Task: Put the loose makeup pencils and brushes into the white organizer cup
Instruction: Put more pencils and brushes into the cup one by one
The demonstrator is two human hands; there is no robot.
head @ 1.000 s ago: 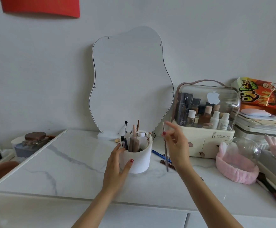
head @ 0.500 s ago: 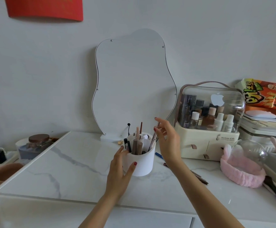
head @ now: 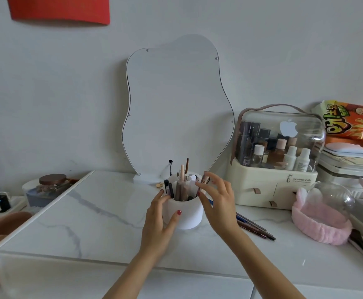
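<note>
The white organizer cup [head: 187,216] stands mid-table in front of the mirror, with several pencils and brushes upright in it. My left hand [head: 158,223] grips the cup's left side, thumb across its front. My right hand [head: 219,203] is at the cup's right rim, its thumb and forefinger pinching a thin dark pencil [head: 203,180] whose lower end is down inside the cup. To the right of the cup, several loose pencils [head: 254,229] lie flat on the table, partly hidden behind my right wrist.
A wavy mirror [head: 176,108] leans on the wall behind the cup. A clear-lidded cosmetics case [head: 271,184] stands at the right, with a pink headband [head: 321,225] and glass dome in front of it. A jar [head: 52,184] sits off the table's left edge.
My right hand brought the thin pencil from right of the cup over its rim and lowered it inside. My left hand has stayed on the cup.
</note>
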